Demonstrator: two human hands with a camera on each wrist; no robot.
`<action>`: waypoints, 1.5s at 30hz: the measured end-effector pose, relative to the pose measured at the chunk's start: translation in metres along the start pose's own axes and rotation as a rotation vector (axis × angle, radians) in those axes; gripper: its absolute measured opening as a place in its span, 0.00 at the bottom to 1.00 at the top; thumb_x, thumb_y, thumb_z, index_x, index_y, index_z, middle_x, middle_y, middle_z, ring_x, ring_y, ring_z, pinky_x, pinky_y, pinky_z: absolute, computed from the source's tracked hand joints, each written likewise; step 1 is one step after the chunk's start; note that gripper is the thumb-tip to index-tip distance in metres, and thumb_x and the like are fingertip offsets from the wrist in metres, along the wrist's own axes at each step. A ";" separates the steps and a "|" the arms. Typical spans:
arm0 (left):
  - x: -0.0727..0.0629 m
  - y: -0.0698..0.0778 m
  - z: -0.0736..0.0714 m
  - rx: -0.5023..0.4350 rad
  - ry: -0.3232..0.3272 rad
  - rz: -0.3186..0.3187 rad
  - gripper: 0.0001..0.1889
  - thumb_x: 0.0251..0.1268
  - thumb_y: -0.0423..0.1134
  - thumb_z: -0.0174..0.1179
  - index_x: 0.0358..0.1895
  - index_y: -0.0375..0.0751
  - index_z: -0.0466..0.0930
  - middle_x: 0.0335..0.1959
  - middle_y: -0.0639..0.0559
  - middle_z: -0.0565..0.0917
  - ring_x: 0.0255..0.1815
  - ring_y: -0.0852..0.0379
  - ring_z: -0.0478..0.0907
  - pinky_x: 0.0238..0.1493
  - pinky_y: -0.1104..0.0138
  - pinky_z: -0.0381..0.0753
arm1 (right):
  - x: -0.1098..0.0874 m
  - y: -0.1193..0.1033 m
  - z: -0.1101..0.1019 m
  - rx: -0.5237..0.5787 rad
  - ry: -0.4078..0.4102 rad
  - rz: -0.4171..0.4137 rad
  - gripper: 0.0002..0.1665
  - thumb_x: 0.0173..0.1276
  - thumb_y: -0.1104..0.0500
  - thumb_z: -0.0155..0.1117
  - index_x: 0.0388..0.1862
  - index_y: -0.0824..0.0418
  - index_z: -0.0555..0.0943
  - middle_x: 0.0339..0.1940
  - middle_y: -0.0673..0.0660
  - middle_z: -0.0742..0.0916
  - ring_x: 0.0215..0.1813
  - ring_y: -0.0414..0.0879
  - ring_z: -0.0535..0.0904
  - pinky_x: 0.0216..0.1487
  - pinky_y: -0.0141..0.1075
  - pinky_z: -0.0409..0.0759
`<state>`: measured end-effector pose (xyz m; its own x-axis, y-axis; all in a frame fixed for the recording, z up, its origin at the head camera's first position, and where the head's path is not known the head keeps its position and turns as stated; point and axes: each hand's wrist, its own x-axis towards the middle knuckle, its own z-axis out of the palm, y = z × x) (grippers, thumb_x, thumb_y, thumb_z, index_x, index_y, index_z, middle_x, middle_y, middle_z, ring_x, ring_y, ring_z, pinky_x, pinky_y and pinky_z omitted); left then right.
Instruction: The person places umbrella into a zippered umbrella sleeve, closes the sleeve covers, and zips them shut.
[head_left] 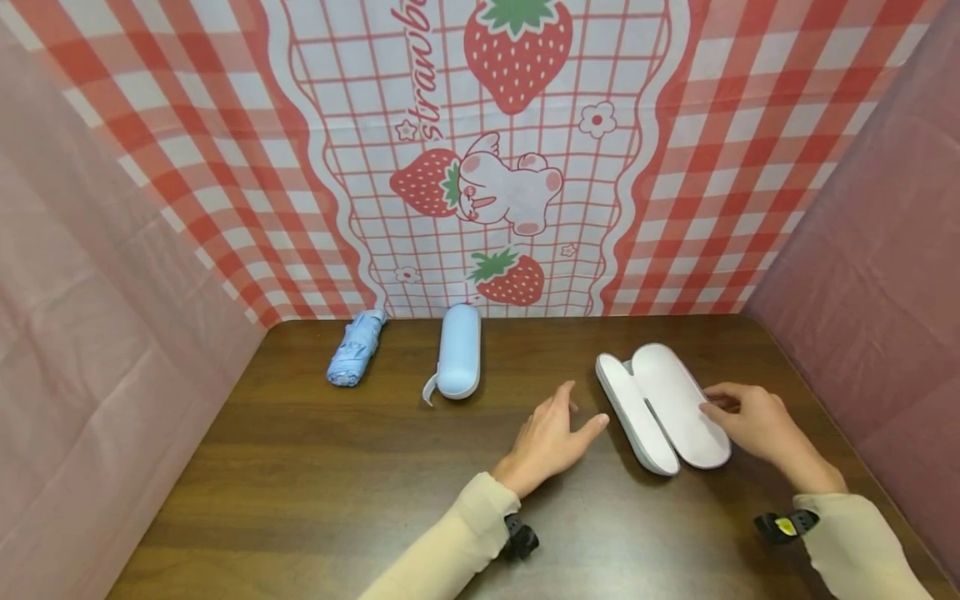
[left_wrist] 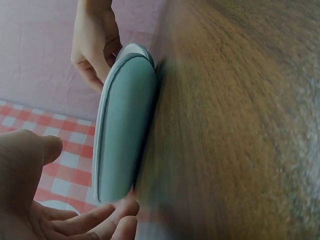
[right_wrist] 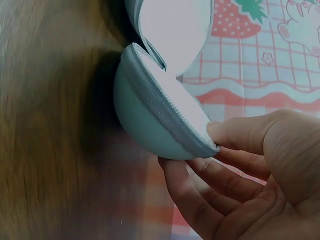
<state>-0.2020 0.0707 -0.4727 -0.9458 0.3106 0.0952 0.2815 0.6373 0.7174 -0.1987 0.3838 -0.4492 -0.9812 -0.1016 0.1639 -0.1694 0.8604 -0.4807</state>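
Note:
A zippered glasses case [head_left: 675,400] lies spread open at the right of the table, its lining white. Its outer shell [left_wrist: 127,115] looks pale green in the left wrist view. My right hand [head_left: 768,425] pinches the rim of the right half, the thumb [right_wrist: 240,132] on the inner edge and the fingers beneath the shell. To the left of the case is my left hand [head_left: 551,437], fingers extended and holding nothing. In the head view a gap separates it from the case.
A light-blue case [head_left: 459,350] with a strap stands near the table's back edge. Left of it lies a folded blue umbrella [head_left: 357,347]. Behind the wooden table [head_left: 300,500] hangs a strawberry-print cloth [head_left: 517,183]; pink cloths flank both sides.

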 end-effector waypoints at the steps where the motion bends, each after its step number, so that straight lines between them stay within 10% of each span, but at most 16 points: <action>1: 0.000 0.000 0.000 0.000 -0.001 -0.009 0.42 0.72 0.66 0.56 0.78 0.42 0.63 0.54 0.51 0.86 0.50 0.53 0.85 0.50 0.58 0.84 | 0.000 -0.002 0.001 0.004 -0.003 -0.004 0.16 0.69 0.60 0.71 0.48 0.72 0.86 0.36 0.64 0.91 0.40 0.60 0.87 0.31 0.37 0.79; 18: -0.001 -0.002 -0.002 -0.004 -0.006 -0.088 0.44 0.69 0.68 0.57 0.77 0.40 0.63 0.28 0.66 0.81 0.27 0.66 0.77 0.36 0.63 0.80 | 0.005 -0.031 0.017 0.059 -0.061 -0.035 0.16 0.70 0.60 0.70 0.47 0.73 0.85 0.37 0.64 0.90 0.40 0.57 0.87 0.33 0.35 0.80; 45: -0.005 -0.023 -0.020 0.044 -0.022 -0.015 0.33 0.68 0.45 0.61 0.75 0.38 0.68 0.29 0.58 0.86 0.24 0.66 0.78 0.27 0.69 0.76 | -0.005 -0.060 0.038 0.308 -0.224 0.057 0.24 0.69 0.63 0.70 0.56 0.81 0.78 0.42 0.71 0.89 0.37 0.51 0.89 0.30 0.35 0.87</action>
<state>-0.2066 0.0405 -0.4763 -0.9461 0.3166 0.0691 0.2751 0.6721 0.6874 -0.1865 0.3136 -0.4535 -0.9799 -0.1939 -0.0465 -0.1004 0.6811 -0.7253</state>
